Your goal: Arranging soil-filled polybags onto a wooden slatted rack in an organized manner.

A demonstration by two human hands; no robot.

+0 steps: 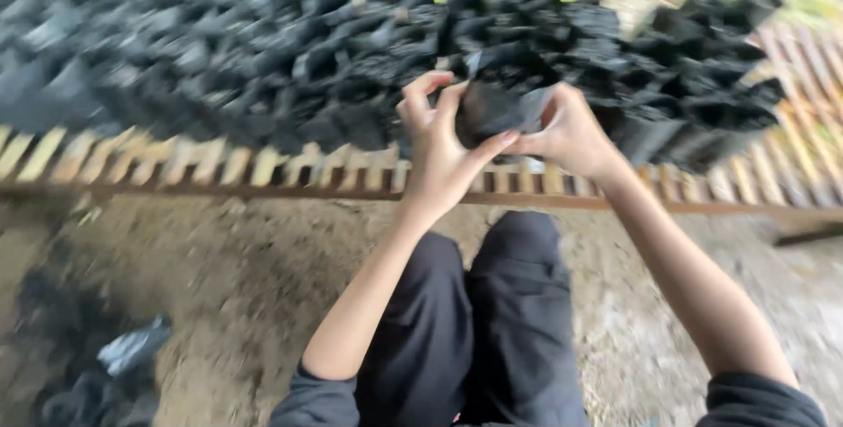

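A small black plastic bag (502, 104) sits between both hands, just at the near edge of the mass of black bags (290, 58) that are packed tightly together on the slatted wooden rack (219, 166). The left hand (439, 142) curls around the bag's left side, its grip partly closed, thumb reaching across under the bag and fingers bent over the top edge. The right hand (571, 133) pinches the bag's right side, its grip closed on the plastic, fingertips meeting the left thumb beneath the bag. The bag looks crumpled and soft; the picture is blurred, so whether it is filled cannot be told.

Behind and to both sides of the held bag, the packed bags stand in rows, all black, with open, creased tops. No labels show on them. In front of the rack lies bare sandy ground (246, 278), and the person's dark trousers (492, 322) show below the held bag. Far to the lower left of the rack, a loose heap of dark and grey plastic (123, 357) lies on the ground.
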